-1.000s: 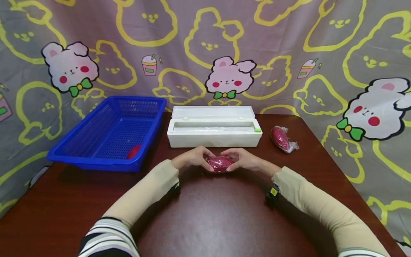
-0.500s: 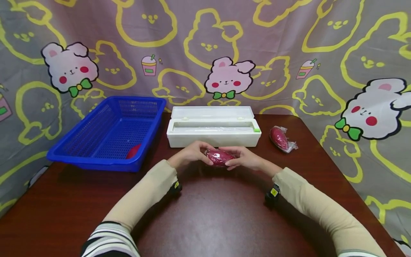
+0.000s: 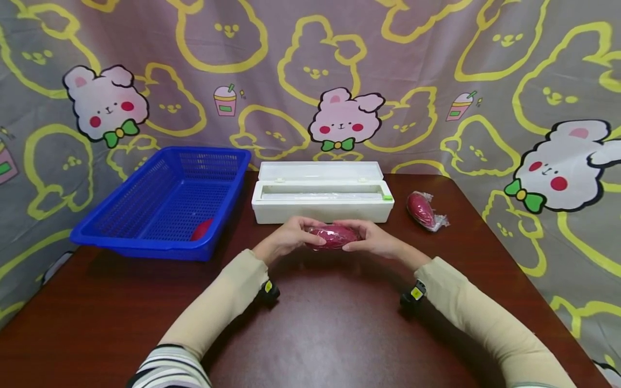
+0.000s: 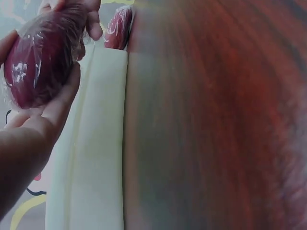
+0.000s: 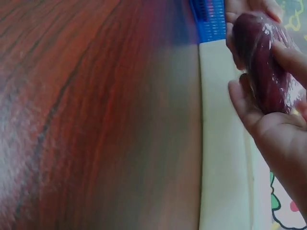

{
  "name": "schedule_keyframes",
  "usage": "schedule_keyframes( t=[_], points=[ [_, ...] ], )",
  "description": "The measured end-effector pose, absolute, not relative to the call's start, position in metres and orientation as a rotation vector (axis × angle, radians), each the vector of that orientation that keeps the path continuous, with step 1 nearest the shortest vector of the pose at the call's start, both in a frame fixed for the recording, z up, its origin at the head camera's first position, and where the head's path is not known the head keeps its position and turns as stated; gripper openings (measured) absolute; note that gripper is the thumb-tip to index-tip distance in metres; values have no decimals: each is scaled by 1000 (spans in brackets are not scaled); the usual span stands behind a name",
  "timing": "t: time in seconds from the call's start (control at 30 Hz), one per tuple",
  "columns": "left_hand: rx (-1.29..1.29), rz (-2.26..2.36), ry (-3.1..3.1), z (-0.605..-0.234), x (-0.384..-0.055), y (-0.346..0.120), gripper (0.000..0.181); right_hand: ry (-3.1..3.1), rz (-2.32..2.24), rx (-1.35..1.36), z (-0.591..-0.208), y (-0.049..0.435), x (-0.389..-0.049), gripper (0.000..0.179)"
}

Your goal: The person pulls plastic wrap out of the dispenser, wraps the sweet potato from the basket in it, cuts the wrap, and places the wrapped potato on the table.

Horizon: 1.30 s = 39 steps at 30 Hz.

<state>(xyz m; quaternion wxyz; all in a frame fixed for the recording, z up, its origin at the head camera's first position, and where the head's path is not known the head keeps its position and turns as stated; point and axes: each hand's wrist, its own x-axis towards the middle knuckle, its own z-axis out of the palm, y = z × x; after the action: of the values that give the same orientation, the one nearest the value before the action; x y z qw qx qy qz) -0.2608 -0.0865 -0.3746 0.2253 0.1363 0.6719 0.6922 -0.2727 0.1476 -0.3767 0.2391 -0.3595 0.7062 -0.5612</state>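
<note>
Head view is showing a cartoon-printed cloth [image 3: 310, 78], which is running beyond the frame at the top and at both sides. Before it a dark brown table [image 3: 320, 328] is standing, and the frame is cutting off its near part. At the left, a blue basket [image 3: 140, 243] is holding a red item [image 3: 201, 230]; the near wall is hiding part of it, so I cannot tell its whole shape. Left sleeve [image 3: 223, 302] and right sleeve [image 3: 490, 318] are reaching forward. A white box [image 3: 322, 209] is lying with its lid [image 3: 320, 171] raised, and a clear roll [image 3: 322, 196] is resting inside. Left hand [image 3: 288, 235] and right hand [image 3: 378, 240] are facing each other and gripping a film-wrapped red object [image 3: 335, 236] by its two ends, just in front of the box. Thumbs are pressing its near side; the other fingers are curling round it, partly hidden behind. Another wrapped piece [image 3: 421, 210] is lying right of the box. A small green part [image 3: 387, 197] is sitting at the box's right end
</note>
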Motion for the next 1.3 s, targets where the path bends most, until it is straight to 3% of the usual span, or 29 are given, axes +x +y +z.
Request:
schedule_keyframes(
  t=[0.2,0.57,0.77,1.07,1.3],
  points=[
    [417,1798,1891,-376,-257,-85,41,2042,-1368,-1079,-374,154,-270,52],
    [538,1800,1798,-377,-257,-77,43,2045,-1516,-1047,-370,159,-261,60],
    [550,1845,1712,-378,-257,-74,44,2138,-1561,-1043,-374,163,-259,51],
    [492,1806,1685,-374,-256,-71,75,2380,-1497,-926,-372,179,-249,49],
    [475,1725,1826,-377,-257,-70,63,2650,-1439,-738,-372,213,-242,47]
  ],
)
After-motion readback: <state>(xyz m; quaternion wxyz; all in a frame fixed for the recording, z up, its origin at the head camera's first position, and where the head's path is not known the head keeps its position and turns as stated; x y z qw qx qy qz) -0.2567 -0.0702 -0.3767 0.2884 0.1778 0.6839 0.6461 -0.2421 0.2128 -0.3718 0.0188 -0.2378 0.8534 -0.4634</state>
